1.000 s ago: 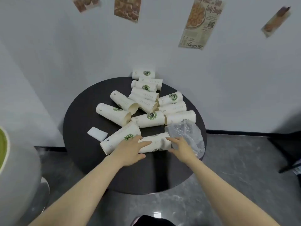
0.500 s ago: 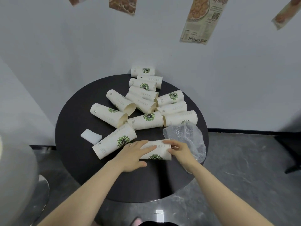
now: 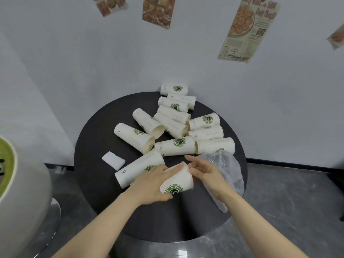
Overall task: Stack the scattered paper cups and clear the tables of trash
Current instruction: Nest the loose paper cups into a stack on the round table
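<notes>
1. While it was lifted a little off the round black table, the paper cup was held by the left hand, whose fingers and thumb were curled around its side; the green logo of the cup faced the camera.
2. The right hand was just beside the cup, at its upper rim. Its fingers were half bent and their tips were at the rim, but I could not tell whether they pinched it or only touched it.
3. Just left of the held cup, another cup lay on its side, partly under the left hand.
4. To the right of the held cup, under the right wrist, lay a crumpled clear plastic bag, reaching to the edge of the table.
5. Behind the held cup, toward the wall, many more cups lay on their sides, touching each other in a loose heap.
6. Further left of the held cup, apart from the heap, was a small white folded tissue.
7. Above the table, on the grey wall, hung some old-looking paper posters.
</notes>
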